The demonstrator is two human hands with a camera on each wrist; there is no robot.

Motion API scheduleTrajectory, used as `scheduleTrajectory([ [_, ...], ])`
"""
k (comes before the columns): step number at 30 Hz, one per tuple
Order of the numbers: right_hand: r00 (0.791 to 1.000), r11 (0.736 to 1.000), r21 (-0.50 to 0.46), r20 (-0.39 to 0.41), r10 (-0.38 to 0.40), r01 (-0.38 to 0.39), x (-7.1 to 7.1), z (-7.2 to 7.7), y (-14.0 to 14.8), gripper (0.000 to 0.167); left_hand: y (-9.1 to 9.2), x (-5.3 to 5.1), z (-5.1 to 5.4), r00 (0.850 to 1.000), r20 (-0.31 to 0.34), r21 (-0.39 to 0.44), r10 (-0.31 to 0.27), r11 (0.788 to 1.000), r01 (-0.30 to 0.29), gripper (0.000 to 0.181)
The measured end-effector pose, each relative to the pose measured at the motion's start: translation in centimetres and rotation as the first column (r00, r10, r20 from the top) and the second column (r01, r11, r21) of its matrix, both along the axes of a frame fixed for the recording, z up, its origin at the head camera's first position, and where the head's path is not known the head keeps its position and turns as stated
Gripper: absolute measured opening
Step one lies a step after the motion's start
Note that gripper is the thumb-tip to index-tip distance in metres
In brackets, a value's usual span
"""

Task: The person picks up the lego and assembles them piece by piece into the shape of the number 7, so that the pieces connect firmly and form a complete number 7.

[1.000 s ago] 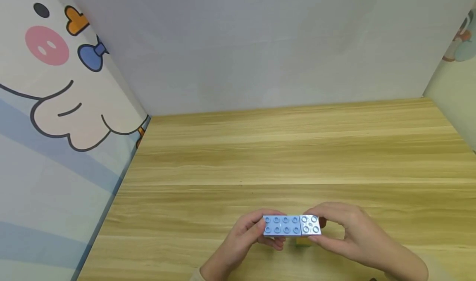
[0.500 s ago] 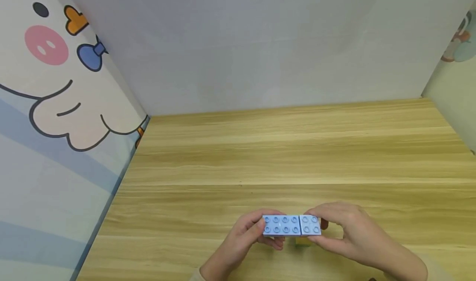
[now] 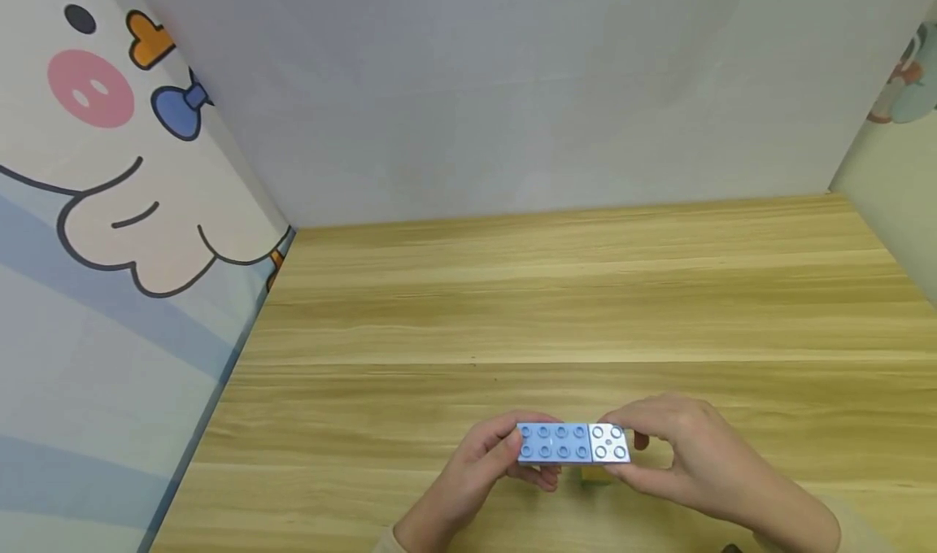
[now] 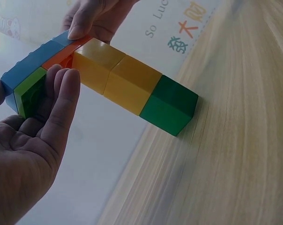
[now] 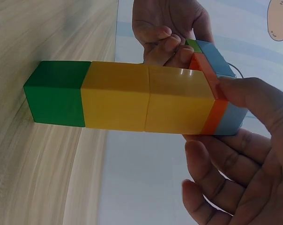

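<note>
A block tower stands on the wooden table: a green block (image 4: 172, 105) at its foot, two yellow blocks (image 5: 115, 96) above, then an orange plate (image 5: 215, 115). Across the top lie a long blue brick (image 3: 554, 443) and, at its right end, a small blue brick (image 3: 609, 443). My left hand (image 3: 479, 459) grips the long brick's left end, which overhangs the tower; a lime-green plate (image 4: 30, 92) sits beneath that end. My right hand (image 3: 691, 459) pinches the small brick between thumb and index finger. From the head view, the bricks on top hide most of the tower.
The wooden tabletop (image 3: 512, 293) reaches back to a pale grey wall (image 3: 549, 89). A panel with a cartoon print (image 3: 146, 236) borders the table on the left. Another pale panel (image 3: 896, 179) stands along the right side.
A thin gap between the two blue bricks half a second ago has closed. My right hand has shifted very slightly left with the small brick; my left hand keeps its place.
</note>
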State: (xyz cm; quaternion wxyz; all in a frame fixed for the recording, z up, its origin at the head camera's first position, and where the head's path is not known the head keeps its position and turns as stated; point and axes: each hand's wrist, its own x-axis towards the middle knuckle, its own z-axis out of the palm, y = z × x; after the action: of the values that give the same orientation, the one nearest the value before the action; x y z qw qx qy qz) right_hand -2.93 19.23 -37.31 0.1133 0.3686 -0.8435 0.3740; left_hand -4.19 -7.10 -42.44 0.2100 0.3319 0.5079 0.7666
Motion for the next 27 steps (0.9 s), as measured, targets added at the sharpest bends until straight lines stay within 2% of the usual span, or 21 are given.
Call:
scheduleTrajectory([
  [8,1.0,1.0,0.013,-0.005,-0.018,0.018,0.05,-0.1,-0.01,0.035,0.04,-0.01,-0.11,0.999,0.03,-0.016,-0.012,1.0,0.012,0.041],
  [20,1.0,1.0,-0.022,-0.009,-0.012,0.011,0.11,-0.52,-0.09,0.034,0.04,-0.02,-0.08,1.0,0.019,-0.006,-0.005,1.0,0.005,0.042],
  [27,1.0,0.999,-0.043,0.024,0.0,0.001,0.19,-0.58,-0.11,0.04,-0.02,-0.06,-0.06,1.0,0.016,-0.012,0.001,1.0,-0.001,0.042],
])
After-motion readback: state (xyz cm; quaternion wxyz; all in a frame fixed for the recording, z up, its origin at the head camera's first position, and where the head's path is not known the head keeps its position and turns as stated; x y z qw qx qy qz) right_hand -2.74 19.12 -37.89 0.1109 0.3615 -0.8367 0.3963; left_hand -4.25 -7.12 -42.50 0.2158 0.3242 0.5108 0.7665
